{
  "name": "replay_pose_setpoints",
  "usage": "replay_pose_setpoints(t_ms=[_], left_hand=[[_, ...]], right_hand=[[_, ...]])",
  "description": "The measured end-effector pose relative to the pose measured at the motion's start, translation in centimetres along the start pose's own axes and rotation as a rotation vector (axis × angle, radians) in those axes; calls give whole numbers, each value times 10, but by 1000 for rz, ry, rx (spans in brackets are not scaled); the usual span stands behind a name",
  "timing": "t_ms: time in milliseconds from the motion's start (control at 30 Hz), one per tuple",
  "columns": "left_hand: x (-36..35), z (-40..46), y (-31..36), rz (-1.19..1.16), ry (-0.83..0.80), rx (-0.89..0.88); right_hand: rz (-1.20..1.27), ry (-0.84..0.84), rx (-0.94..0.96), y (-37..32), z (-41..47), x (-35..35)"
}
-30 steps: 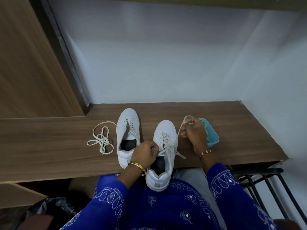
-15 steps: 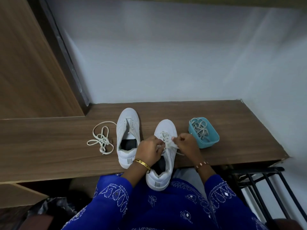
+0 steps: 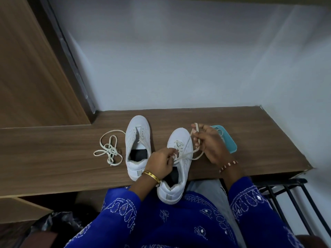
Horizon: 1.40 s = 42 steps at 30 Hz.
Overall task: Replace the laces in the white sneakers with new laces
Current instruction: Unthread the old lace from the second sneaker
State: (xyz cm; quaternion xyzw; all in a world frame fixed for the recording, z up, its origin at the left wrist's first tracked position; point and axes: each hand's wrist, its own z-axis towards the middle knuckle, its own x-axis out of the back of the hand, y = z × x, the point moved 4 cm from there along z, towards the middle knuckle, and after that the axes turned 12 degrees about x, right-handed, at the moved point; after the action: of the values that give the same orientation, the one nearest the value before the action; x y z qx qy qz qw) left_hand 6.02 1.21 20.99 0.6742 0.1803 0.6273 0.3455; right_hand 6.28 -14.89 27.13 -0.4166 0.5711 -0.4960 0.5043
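Note:
Two white sneakers stand on a wooden shelf (image 3: 53, 154). The left sneaker (image 3: 137, 140) has no lace in its eyelets. The right sneaker (image 3: 179, 158) overhangs the front edge, partly laced with a cream lace (image 3: 186, 154). My left hand (image 3: 159, 163) pinches the lace at the sneaker's tongue. My right hand (image 3: 209, 142) is raised to the sneaker's right, gripping the other lace end, whose tip sticks up above my fingers. A loose cream lace (image 3: 109, 149) lies tangled on the shelf, left of the sneakers.
A teal tray (image 3: 229, 140) sits behind my right hand, mostly hidden by it. A white wall runs behind the shelf; a wooden panel stands at left. A black metal rack (image 3: 286, 199) is below the shelf's right end.
My right hand has pulled away from the sneaker, up and to the right, drawing the lace out, and now covers most of the teal tray. My left hand stays at the tongue.

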Motion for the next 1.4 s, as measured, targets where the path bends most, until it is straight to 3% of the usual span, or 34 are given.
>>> replay_pose_setpoints(t_ms=[100,233,333,433,533,700,900,1067,1167,1267,1400], left_hand=[[3,2,-8,-20,-52,55],[3,1,-17,-19,-81,71],[3,-1,-17,-30,-66,74],[4,-2,-18,-54,-61,77],[6,-2,-20,-59,-72,74],[7,-11,-24,-105,-32,63],[5,-15,-27,31,-17,53],[10,-19,-22,139,46,-7],[10,-19,-15,15,-98,-61],[9,-16,-16,-132,-243,10],[17,-12,-21,-254,-279,126]], right_hand=[[-278,10,8,7,8,6],[-1195,-16,57,18,14,21],[-1498,74,316,17,-1,14],[-1460,78,642,18,-18,-5],[-1335,-40,749,26,-31,-23],[-1067,-1,609,35,-39,-25],[-1241,-263,491,60,-33,-23],[-1296,-314,474,62,-33,-21],[-1302,-290,496,62,-34,-22],[-1299,-353,534,62,-35,-27],[-1309,-441,686,58,-43,-37]])
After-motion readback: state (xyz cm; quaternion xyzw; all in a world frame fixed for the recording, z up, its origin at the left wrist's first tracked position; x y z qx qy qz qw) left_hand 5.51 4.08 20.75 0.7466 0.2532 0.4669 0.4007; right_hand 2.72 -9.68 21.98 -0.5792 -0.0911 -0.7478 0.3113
